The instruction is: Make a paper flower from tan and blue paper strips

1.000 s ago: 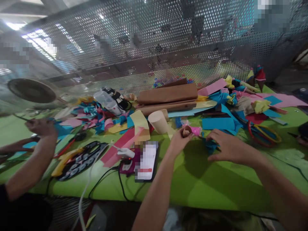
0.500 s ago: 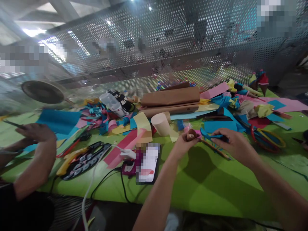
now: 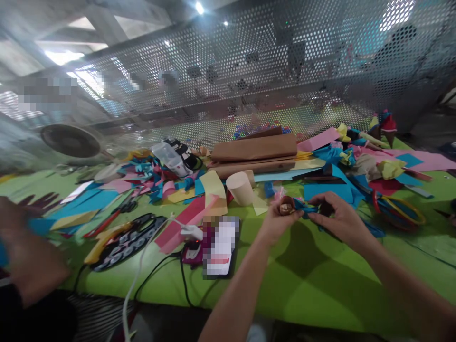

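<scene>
Holding 1 small brown paper cone (image 3: 287,204), left hand (image 3: 275,225) has fingers (image 3: 296,216) curled closed; right hand (image 3: 342,219) pinches crumpled blue paper (image 3: 308,209) between nearly closed fingers (image 3: 317,218).

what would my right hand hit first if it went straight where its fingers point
The right hand, past the blue paper at its fingertips, would probably meet the left hand first, which holds the rolled brown paper, though depth is unclear.
</scene>
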Available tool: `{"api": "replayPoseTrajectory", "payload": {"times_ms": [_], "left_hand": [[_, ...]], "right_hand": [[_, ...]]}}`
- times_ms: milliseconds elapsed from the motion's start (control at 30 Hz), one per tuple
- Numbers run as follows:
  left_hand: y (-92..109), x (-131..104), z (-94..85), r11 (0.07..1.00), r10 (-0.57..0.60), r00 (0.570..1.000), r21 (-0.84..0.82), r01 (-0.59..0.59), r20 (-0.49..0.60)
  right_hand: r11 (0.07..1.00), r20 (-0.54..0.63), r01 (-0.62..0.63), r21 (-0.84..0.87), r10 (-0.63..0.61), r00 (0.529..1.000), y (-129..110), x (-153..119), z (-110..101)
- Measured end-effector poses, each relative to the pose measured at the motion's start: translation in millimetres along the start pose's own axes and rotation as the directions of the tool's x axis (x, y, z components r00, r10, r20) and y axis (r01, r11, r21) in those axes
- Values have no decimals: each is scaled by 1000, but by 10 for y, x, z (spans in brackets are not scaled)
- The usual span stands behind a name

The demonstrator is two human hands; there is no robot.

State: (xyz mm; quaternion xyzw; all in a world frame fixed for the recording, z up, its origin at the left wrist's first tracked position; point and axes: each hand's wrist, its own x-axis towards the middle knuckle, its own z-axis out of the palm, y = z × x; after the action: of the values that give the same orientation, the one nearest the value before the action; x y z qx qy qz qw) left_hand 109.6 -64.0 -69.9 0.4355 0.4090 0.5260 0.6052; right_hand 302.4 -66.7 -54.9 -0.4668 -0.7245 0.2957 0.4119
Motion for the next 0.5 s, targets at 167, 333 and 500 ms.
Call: {"api": "replayPoseTrajectory", "payload": {"times_ms": [167, 333, 500], "left_hand": [[31, -18, 12, 999, 34, 999, 16, -34, -9], [2, -4, 6, 999, 48, 998, -17, -47, 35], [-31, -4, -42, 995, 91, 994, 35, -94, 65]], "right_hand": [[956, -177, 100, -277, -154, 972, -9, -60, 41], [936, -103, 197, -293, -236, 966, -27, -108, 115], [940, -81, 216, -263, -244, 966, -48, -108, 125]]}}
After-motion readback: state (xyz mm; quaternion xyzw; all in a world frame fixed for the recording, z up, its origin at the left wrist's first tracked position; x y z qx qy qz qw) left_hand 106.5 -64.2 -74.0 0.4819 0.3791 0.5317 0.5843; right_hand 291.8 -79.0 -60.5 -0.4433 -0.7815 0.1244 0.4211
